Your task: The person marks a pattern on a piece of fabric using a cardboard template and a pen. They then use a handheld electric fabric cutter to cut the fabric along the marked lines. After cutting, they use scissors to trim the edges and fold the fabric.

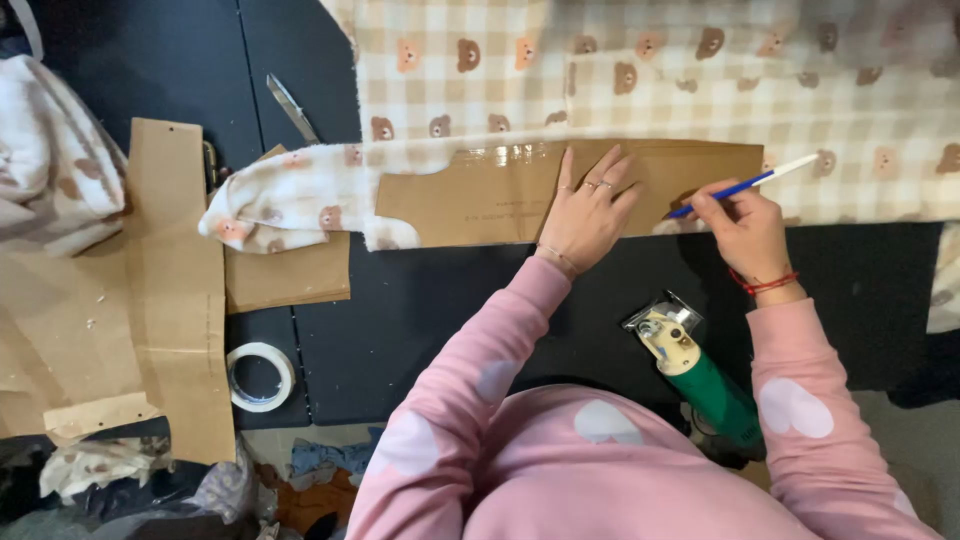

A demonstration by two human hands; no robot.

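My left hand [588, 212] lies flat, fingers spread, on a brown cardboard pattern piece [480, 195] that rests on cream checked fabric printed with bears [640, 80]. My right hand [742, 225] grips a blue and white pen [745, 185], its tip at the lower right edge of the pattern. Both arms wear pink sleeves with pale hearts. A red cord circles my right wrist.
A green-bodied electric cutter [700, 375] lies on the dark table [420, 320] between my arms. A tape roll [260, 376] sits at the table's near left edge. More cardboard pieces [175, 290] cover the left side, with scissors [292, 106] beyond them and fabric scraps [50, 160].
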